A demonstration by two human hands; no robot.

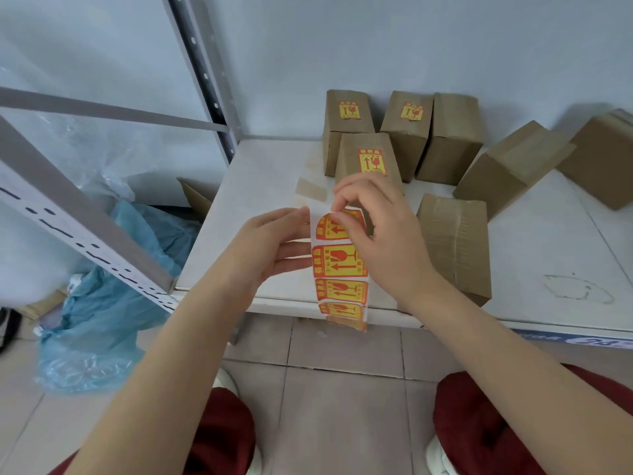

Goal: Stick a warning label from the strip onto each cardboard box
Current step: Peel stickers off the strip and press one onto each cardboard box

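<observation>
Far left there's a crumpled blue plastic bag on the floor, next to the grey rack post. Then comes the white shelf, with a scrap of brown tape lying on it. The left hand sits over the shelf's front edge. Its fingers are pretty much straight and run behind the strip, with the thumb on the strip's upper left edge, so it's pinching the paper. The strip hangs down past the shelf edge, with red-and-yellow labels one under another. The right hand comes in from the other side with its fingers curled, thumb and forefinger nipping the top label at its upper corner. Behind the hands, three boxes already have a sticker: the back-left box, the front box just before it, and the middle box. Touching that one is a plain box with no sticker showing. Just right of the right wrist is the near box, also bare. Further right there's a tipped box leaning over, and a corner box at the edge.
</observation>
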